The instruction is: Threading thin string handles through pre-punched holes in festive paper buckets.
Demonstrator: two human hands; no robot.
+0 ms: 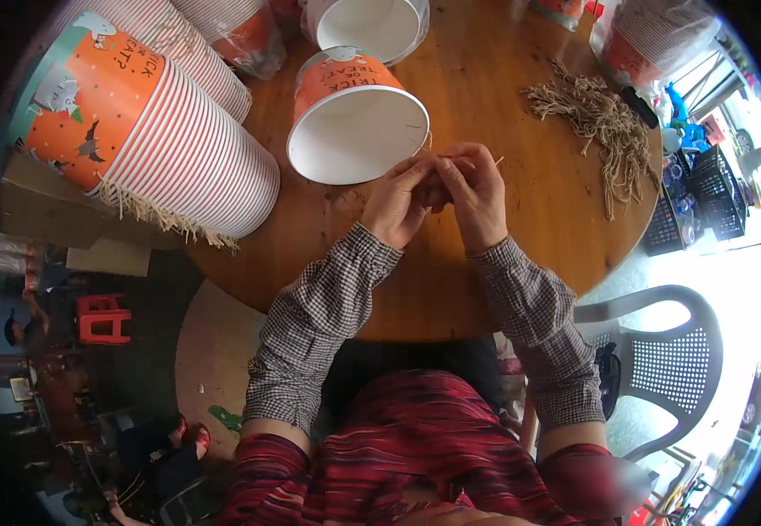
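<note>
My left hand (395,203) and my right hand (478,200) meet over the wooden table, fingers pinched together on a thin tan cord (430,138). Part of the cord rises beside the rim of an orange and white paper bucket (345,136), and a short end pokes out past my right fingers. The bucket lies tipped on the table with its white inside toward me, just beyond my left hand. Whether the cord passes through the bucket's wall is hard to make out. My fingers hide the middle of the cord.
Nested bucket stacks (192,145) lean at the left, with cord ends hanging from one rim. Another white bucket (370,26) sits behind. Cut cords (604,131) lie in a heap at the right, near a wrapped stack (657,39). A plastic chair (674,359) stands right of the table (538,219).
</note>
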